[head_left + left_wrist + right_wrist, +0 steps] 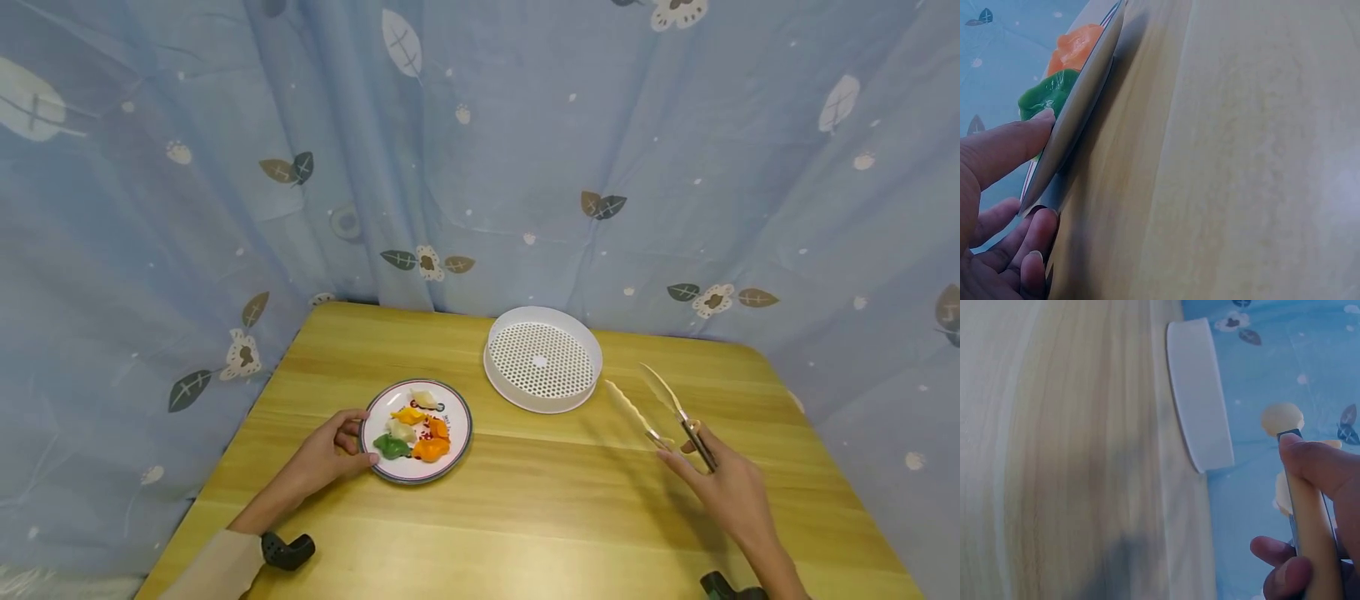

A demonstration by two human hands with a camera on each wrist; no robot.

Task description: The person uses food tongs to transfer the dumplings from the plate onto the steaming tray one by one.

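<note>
My left hand [326, 454] grips the left rim of a round white plate [459, 427], thumb over the edge and other fingers curled at and below it. Several dumpling-shaped pieces lie on the plate, among them a green dumpling [392, 447], an orange dumpling [431, 450] and a pale dumpling [424, 399]. In the left wrist view the plate [1088, 94] appears edge-on, its near side raised off the wood. Over the table's right side, my right hand [731, 487] holds food tongs [699, 446] by the handles. Their two scalloped tips are spread, with nothing between them.
A round white steamer tray [506, 389] with a perforated base stands at the back middle of the wooden table [525, 500], between plate and tongs. Behind the table hangs a blue patterned curtain [510, 150]. Black wrist devices [287, 552] sit on both wrists.
</note>
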